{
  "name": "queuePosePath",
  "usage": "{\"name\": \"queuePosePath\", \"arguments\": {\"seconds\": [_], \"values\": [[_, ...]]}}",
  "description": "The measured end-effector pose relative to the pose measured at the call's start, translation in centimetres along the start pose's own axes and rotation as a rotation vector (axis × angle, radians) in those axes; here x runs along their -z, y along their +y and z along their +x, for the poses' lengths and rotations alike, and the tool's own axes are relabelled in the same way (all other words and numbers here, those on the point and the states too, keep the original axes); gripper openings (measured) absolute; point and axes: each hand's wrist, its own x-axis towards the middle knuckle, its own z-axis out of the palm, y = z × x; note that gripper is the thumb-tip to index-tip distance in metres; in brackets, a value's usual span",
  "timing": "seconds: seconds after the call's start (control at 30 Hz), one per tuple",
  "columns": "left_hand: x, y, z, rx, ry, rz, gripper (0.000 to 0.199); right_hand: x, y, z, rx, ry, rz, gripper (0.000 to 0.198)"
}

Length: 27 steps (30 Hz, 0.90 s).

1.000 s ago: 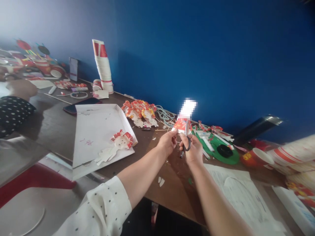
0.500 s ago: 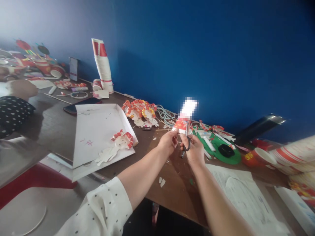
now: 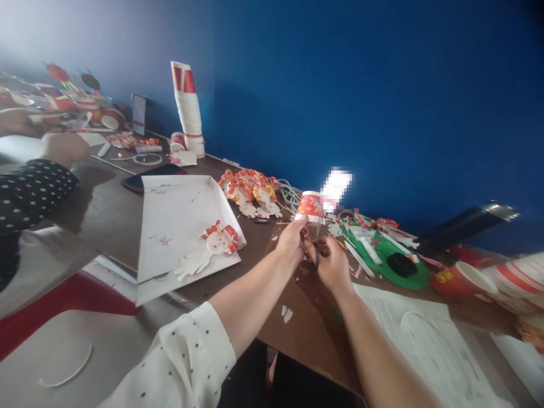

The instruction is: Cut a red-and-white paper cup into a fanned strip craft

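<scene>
My left hand [image 3: 292,242] is closed on a red patterned paper cup [image 3: 309,207] with a white rim, held above the table. In my right hand [image 3: 335,265] is a pair of scissors [image 3: 317,256], its dark handle around my fingers and its blades pointing up against the cup's side. Whether the blades are apart cannot be made out. White paper scraps [image 3: 287,313] lie on the table below my hands. To the left, a paper figure with red curls [image 3: 219,242] rests in a white box lid [image 3: 170,221].
Several curled paper figures [image 3: 250,192] are piled near the blue wall. A tall cup stack [image 3: 189,113] stands behind the lid. A green round sheet [image 3: 410,277], a black cylinder [image 3: 471,226] and printed papers [image 3: 420,334] lie right. A co-worker's hand [image 3: 68,148] is at far left.
The cup has turned so that its white rim now shows on top, and the scissors have shifted slightly with it. The whole view has swung a little left.
</scene>
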Motion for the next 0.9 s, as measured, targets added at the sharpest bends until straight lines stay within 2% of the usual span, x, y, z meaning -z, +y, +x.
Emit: {"name": "queuePosePath", "arguments": {"seconds": [0.2,0.5,0.9], "values": [[0.0,0.1,-0.2,-0.025,0.015,-0.011,0.029,-0.1,0.2,-0.3,0.012,-0.001,-0.126,0.040],[-0.2,0.2,-0.6,-0.057,-0.037,0.024,0.033,0.0,-0.5,-0.3,0.033,-0.015,-0.144,0.033],[-0.3,-0.3,-0.8,-0.030,-0.022,0.033,0.034,-0.1,-0.5,-0.3,0.037,0.015,-0.127,0.028]]}}
